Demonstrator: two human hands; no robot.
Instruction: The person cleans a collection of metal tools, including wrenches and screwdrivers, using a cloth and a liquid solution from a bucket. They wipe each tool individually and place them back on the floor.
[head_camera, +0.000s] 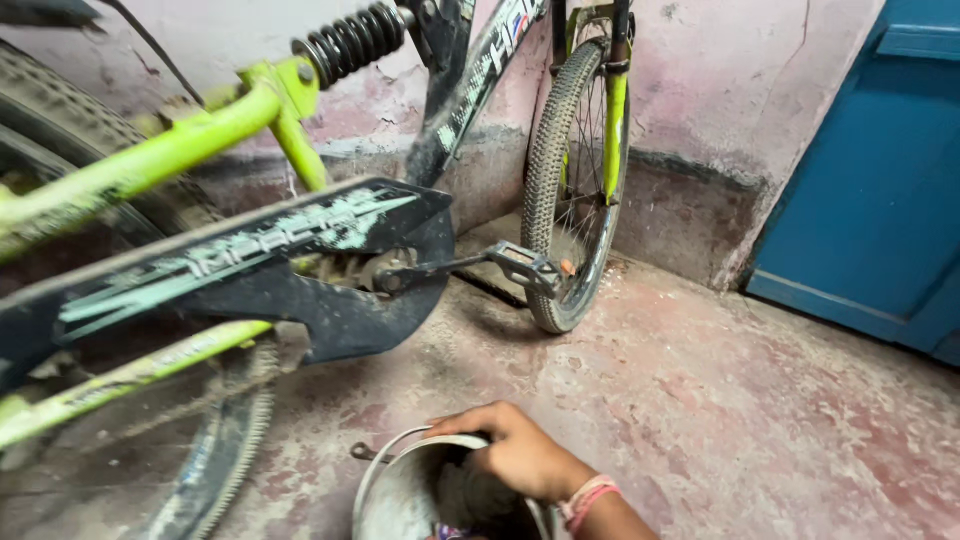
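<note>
Right hand (520, 452) at bottom centre reaches into a metal bucket (400, 495), fingers curled around something dark inside; what it is, unclear. Left hand unseen. Risk: the bucket could tip towards the nearby bicycle (250, 250) pedal (522, 266).

One bare hand (520, 452), wrist wrapped in pink and white bands, perhaps thread or cloth.

Just under the hand (520, 455) sits a dull grey metal bucket (395, 495), and at its wrist a pink-and-white band (585, 500). Beyond the hand, the bicycle frame (150, 160) is lime green, its chain guard (260, 270) black with pale mint lettering (scuffed), the tyre (548, 170) black and knobbly. The floor (720, 400) is mottled red-grey; the door (880, 170), far right, blue.
</note>
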